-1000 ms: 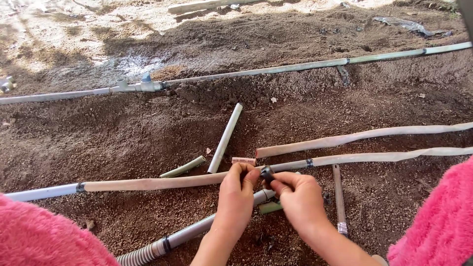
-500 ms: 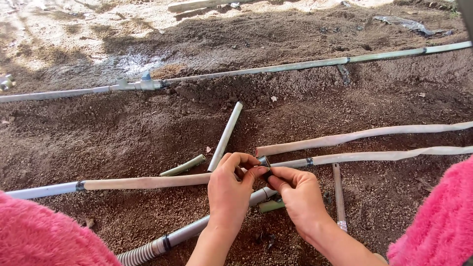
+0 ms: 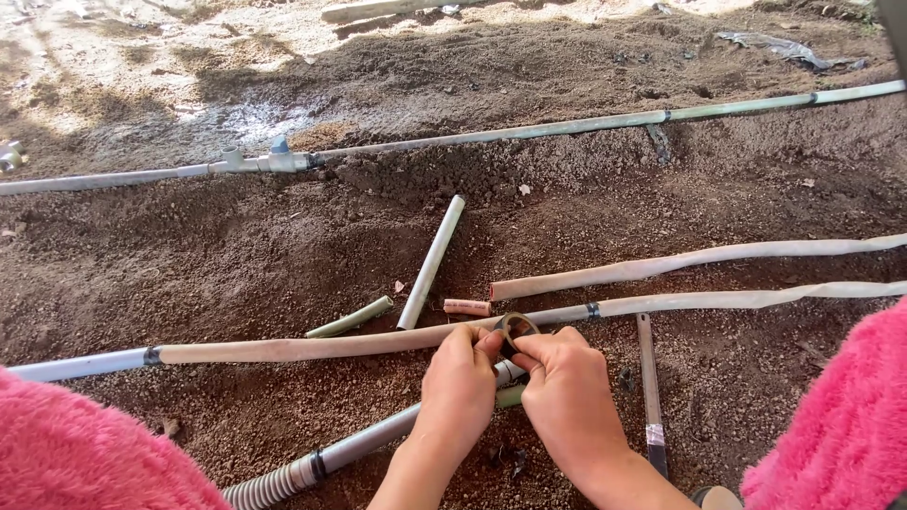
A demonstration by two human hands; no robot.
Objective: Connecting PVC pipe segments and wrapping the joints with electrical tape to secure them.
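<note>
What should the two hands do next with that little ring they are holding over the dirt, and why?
Probably lower the ring toward the long flat hose just beneath it. Both the left hand and the right hand pinch the ring by its edges, held open facing up, right above that hose on the soil. Which hose end it fits cannot be told.

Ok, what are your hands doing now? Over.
Left hand and right hand both pinching a small dark ring. Held just above the long hose on the soil. Nothing blocking.
</note>
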